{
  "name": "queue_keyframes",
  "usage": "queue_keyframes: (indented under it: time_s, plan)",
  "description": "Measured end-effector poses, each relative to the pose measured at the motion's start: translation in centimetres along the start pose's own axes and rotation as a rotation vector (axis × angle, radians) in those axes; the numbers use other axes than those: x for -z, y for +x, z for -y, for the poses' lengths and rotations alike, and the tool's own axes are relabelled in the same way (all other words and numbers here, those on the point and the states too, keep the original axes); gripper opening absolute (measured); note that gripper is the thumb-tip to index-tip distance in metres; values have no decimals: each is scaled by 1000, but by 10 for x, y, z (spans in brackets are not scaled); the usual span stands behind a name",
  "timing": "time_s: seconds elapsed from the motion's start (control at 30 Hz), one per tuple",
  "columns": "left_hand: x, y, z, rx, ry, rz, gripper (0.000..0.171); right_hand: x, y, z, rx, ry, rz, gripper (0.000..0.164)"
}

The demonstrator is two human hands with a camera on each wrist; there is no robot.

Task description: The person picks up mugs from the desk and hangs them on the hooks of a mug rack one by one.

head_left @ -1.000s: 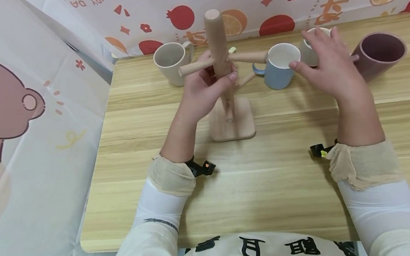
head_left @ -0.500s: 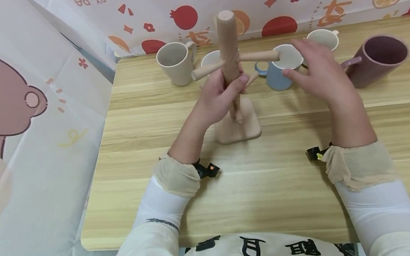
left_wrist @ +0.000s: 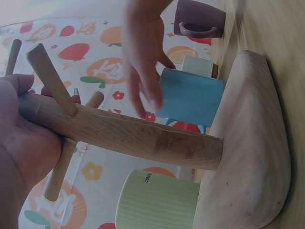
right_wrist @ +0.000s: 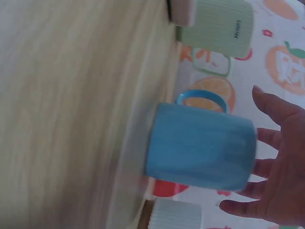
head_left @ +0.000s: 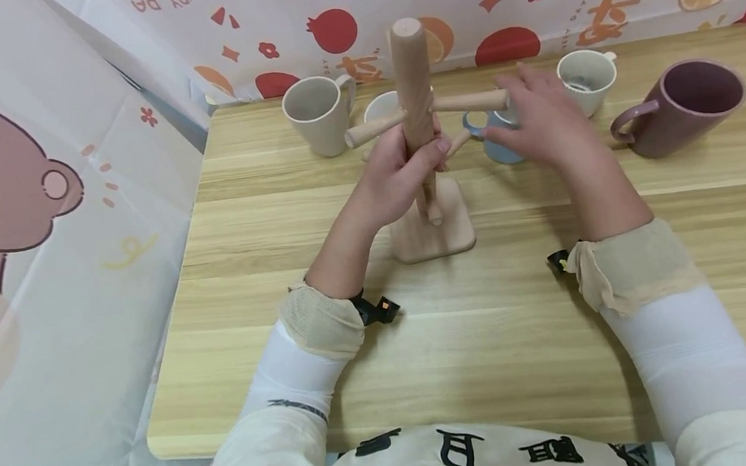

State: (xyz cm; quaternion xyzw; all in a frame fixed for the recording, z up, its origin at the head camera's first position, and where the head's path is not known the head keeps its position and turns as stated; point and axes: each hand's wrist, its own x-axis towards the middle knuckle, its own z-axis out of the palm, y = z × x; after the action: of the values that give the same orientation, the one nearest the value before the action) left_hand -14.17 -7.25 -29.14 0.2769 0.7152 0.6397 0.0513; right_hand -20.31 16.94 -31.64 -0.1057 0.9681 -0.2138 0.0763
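Note:
My left hand (head_left: 401,175) grips the post of a wooden mug tree (head_left: 410,63), below its upper pegs. The tree stands on its square base (head_left: 456,237). In the head view my right hand (head_left: 546,118) is over a light blue mug (head_left: 503,152) and covers much of its top. Seen from the right wrist, the fingers are spread around the rim end of the blue mug (right_wrist: 202,145), with its handle turned toward the tree. A pale green mug (left_wrist: 157,198) is behind the tree, partly hidden by it in the head view.
To the left of the tree stands a beige mug (head_left: 319,115). At the right are a small whitish cup (head_left: 589,81) and a tall purple mug (head_left: 688,109). A fruit-print curtain (head_left: 499,0) hangs along the table's back edge.
My right hand has moved left, from over the whitish cup to over the blue mug. My left hand and the mug tree shifted slightly right, then stayed still.

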Motion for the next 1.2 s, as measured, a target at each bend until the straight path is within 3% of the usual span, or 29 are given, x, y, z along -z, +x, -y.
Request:
queue_keyframes:
  time_s: [0.37,0.53,0.63,0.77,1.03,1.2]
  plan:
    - [1,-1,-1,34,-20,-2,6,-18,23,3,-123,-68,-1,86]
    - [2,-3,-1,58,-17,2,7,-18,26,3,-138,-73,11,79]
    - [2,-4,-2,60,-22,3,7,-14,22,0,-129,-44,17,82]
    - [2,-3,-2,41,-21,-4,7,-1,6,-7,-59,42,20,89]
    - [2,-2,-3,30,-19,2,7,24,-50,-16,224,246,64,53]
    - [3,-3,-7,76,-19,6,13,31,-78,0,270,267,170,51]
